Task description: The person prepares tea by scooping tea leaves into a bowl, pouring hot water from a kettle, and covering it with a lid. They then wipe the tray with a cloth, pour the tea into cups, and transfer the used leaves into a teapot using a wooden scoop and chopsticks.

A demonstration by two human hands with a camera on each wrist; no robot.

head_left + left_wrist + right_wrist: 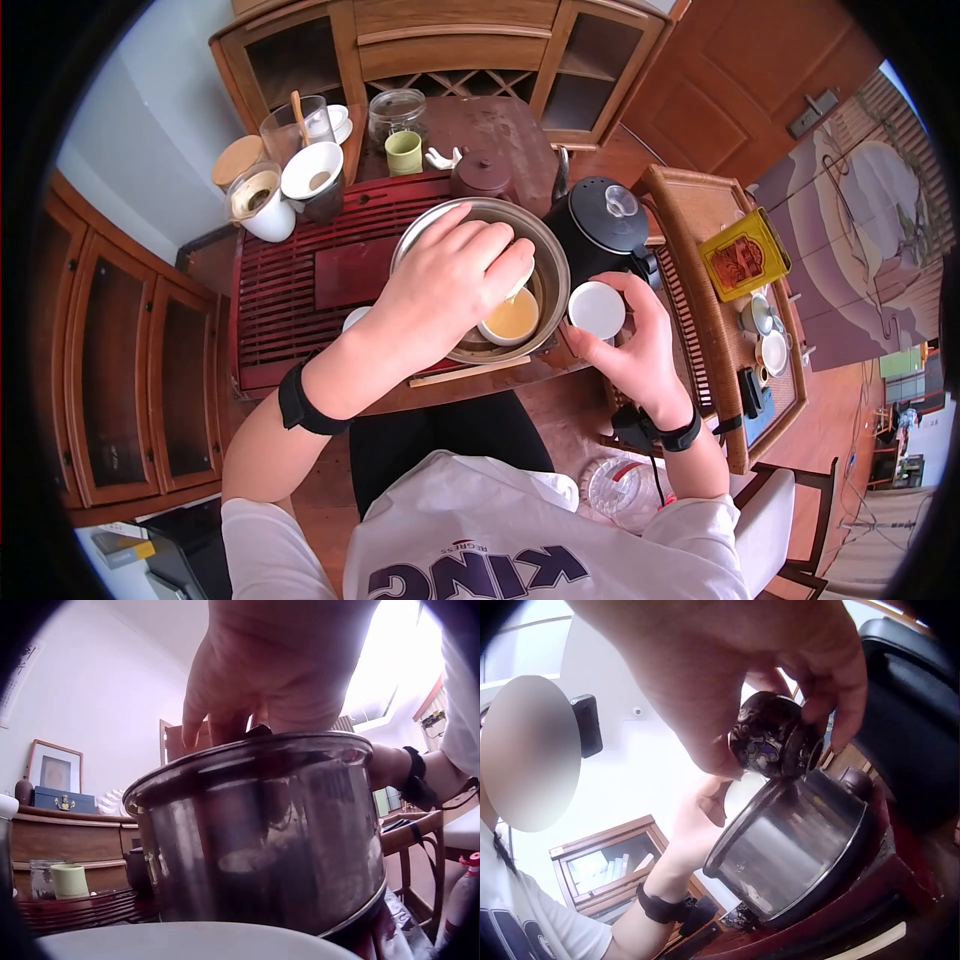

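A metal pot stands at the table's front edge. My left hand reaches over it with bent fingers inside and appears to pinch the rim of a pale cup with a yellowish inside; the fingertips are partly hidden. At the pot's right side, my right hand grips a small cup, white inside. The right wrist view shows this cup's dark patterned outside tilted at the pot's rim, between thumb and fingers. Under my left forearm, a white rim is partly visible.
A slatted red tea tray lies left of the pot. Behind stand a green cup, a brown teapot and a glass jar. A black kettle is close by my right hand, beside a wicker-edged cart.
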